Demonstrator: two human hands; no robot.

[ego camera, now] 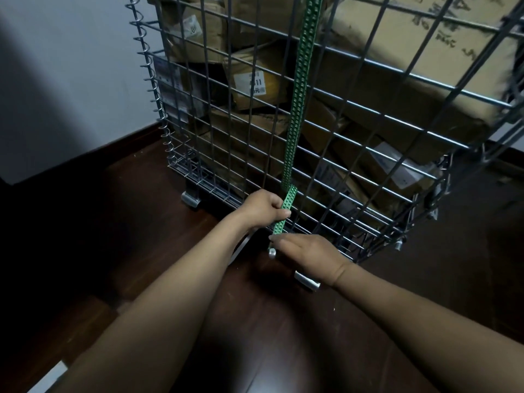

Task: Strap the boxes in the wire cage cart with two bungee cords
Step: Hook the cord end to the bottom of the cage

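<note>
A green perforated bungee cord runs straight down the front of the wire cage cart, over stacked cardboard boxes inside. Near the cart's bottom edge the cord loops through the mesh and doubles back toward me. My left hand grips this free end just below the loop. My right hand pinches the cord's tip lower down, beside a small silver end piece. No second cord is in view.
The cart stands on metal feet on a dark wooden floor, close to a pale wall on the left. A spiral wire hinge runs down the cart's left corner. A latch sits at its right corner.
</note>
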